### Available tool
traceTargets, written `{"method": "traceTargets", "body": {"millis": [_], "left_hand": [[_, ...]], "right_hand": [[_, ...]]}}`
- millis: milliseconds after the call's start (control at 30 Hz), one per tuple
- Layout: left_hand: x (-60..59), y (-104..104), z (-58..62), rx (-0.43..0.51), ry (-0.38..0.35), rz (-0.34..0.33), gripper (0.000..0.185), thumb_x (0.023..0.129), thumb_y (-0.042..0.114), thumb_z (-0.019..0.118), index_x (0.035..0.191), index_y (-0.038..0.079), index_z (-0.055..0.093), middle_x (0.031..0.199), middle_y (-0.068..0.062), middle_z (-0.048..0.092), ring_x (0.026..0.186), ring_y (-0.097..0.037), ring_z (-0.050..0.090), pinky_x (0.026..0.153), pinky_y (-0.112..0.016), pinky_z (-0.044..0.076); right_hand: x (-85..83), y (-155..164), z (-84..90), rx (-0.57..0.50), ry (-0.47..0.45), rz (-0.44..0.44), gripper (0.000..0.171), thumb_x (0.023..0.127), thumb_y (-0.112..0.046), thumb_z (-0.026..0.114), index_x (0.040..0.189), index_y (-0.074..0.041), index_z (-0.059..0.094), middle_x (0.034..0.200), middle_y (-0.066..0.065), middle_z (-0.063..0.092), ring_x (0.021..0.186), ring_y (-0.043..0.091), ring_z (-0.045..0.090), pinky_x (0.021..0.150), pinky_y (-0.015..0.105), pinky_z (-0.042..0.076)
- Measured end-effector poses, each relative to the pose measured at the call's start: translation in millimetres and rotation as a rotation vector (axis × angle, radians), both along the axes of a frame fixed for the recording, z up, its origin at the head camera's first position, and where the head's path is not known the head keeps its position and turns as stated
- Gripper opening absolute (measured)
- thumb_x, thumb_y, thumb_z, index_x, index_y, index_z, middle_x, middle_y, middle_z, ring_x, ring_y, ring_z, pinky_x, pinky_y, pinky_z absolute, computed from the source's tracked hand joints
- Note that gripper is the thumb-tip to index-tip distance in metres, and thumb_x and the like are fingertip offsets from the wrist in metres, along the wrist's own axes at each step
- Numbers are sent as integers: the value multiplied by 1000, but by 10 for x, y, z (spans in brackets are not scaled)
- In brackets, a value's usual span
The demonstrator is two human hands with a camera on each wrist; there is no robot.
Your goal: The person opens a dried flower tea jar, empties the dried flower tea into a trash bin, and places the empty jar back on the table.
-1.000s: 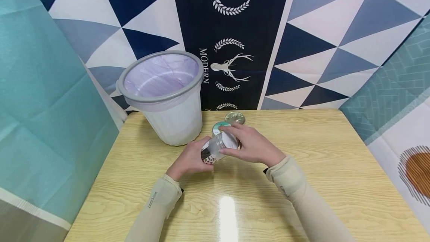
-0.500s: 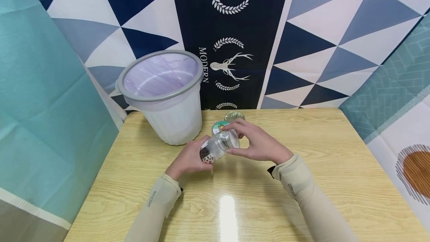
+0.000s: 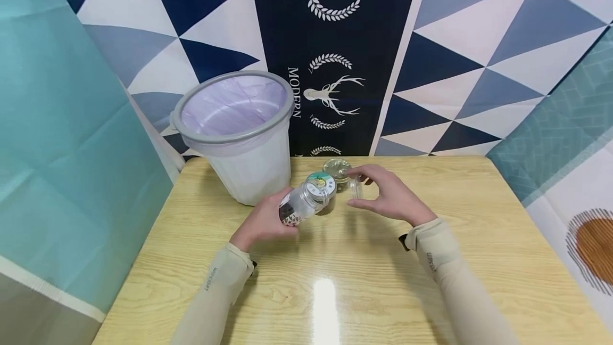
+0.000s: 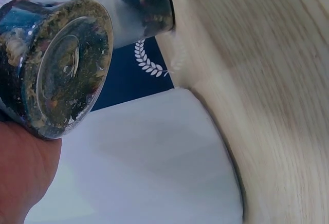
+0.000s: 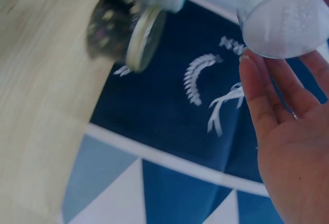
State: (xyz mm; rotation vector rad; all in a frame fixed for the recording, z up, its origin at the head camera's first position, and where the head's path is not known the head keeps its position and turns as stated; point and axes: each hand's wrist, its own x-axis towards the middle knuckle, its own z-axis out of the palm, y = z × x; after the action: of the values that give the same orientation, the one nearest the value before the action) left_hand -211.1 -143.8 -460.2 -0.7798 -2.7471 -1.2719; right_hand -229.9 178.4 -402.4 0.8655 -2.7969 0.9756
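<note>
My left hand point(image 3: 264, 221) grips a clear jar point(image 3: 300, 205) with a patterned label, tilted with its uncovered mouth up and to the right. In the left wrist view the jar's bottom point(image 4: 56, 64) shows dark dried contents, with my palm under it. My right hand point(image 3: 390, 198) pinches the jar's clear round lid point(image 3: 355, 189) a short way right of the mouth. The lid point(image 5: 282, 18) sits at my fingertips point(image 5: 259, 93) in the right wrist view.
Two more jars stand just behind the held one, one with a teal lid point(image 3: 320, 180) and one with a gold lid point(image 3: 337, 167). A grey-rimmed bin point(image 3: 234, 134) with a pale liner stands at the back left of the wooden table point(image 3: 335, 281). Patterned cloth walls surround it.
My right hand has taken the lid off the jar and moved it to the right. My left hand has kept hold of the tilted jar, shifting slightly up.
</note>
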Motion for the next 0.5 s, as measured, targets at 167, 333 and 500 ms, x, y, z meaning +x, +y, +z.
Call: {"method": "traceTargets", "body": {"millis": [167,333,500], "left_hand": [[-10,1,-14,-8,-3,-3,68,60,13,92,120,19,60,98,3,69,87,-14,64,77,-31,56],[-6,-15,-16,-15,8,9,67,60,14,92,118,19,60,98,4,69,86,-15,65,77,-31,56],[-13,-15,-15,-19,14,8,66,61,14,92,118,20,60,97,4,69,85,-14,65,75,-31,56]], "right_hand": [[-67,188,-106,-15,-103,-81,61,84,-32,87,132,-6,59,124,11,66,112,29,63,101,50,51],[-126,306,-243,-36,-146,-105,62,84,-26,87,130,-2,54,124,19,63,116,35,62,104,56,50],[-169,432,-477,-17,-93,-113,69,78,-11,90,135,1,54,120,23,57,114,39,58,98,58,50]]}}
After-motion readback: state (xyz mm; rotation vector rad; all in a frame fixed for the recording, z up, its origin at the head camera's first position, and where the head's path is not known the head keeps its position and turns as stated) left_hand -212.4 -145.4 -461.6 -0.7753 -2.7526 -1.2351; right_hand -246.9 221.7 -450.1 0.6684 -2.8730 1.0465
